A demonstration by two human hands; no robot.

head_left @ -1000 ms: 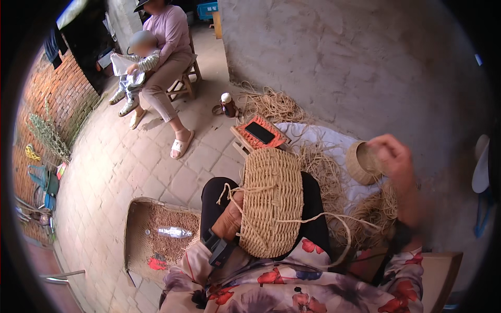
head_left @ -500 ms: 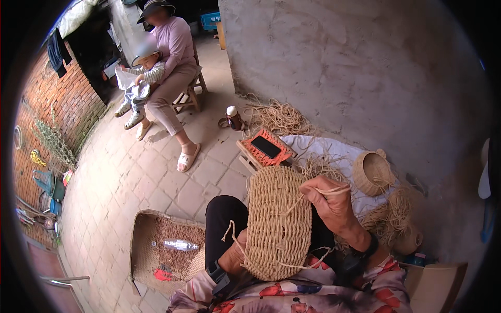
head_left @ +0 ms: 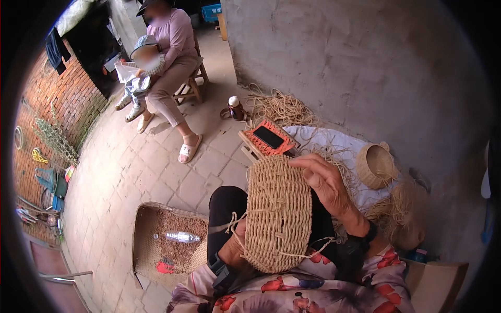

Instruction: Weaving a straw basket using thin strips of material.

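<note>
A tan woven straw-rope panel with rounded ends, perhaps a basket's base (head_left: 279, 214), rests over my lap. My left hand (head_left: 233, 250) grips its left edge, the fingers partly hidden behind it. From that edge sticks out a loose cord end (head_left: 232, 225), blurred at its tip. My right hand (head_left: 329, 188) lies with fingers stretched out along the upper right edge, fingertips touching the weave. No cord shows in the right hand. Another loose cord (head_left: 313, 252) trails off the panel's lower right.
A phone (head_left: 268, 137) lies on a stool with orange webbing (head_left: 259, 131). Beyond are a round woven basket (head_left: 368, 169), cord heaps (head_left: 282, 108) and a white cloth (head_left: 308, 130). At left sits a tray (head_left: 138, 245) holding a plastic bottle (head_left: 182, 237). A seated person (head_left: 180, 39) holds a child.
The right hand has let go of the cord it pinched, moved up and straightened its fingers against the panel's upper edge. The cord end at the left has shifted.
</note>
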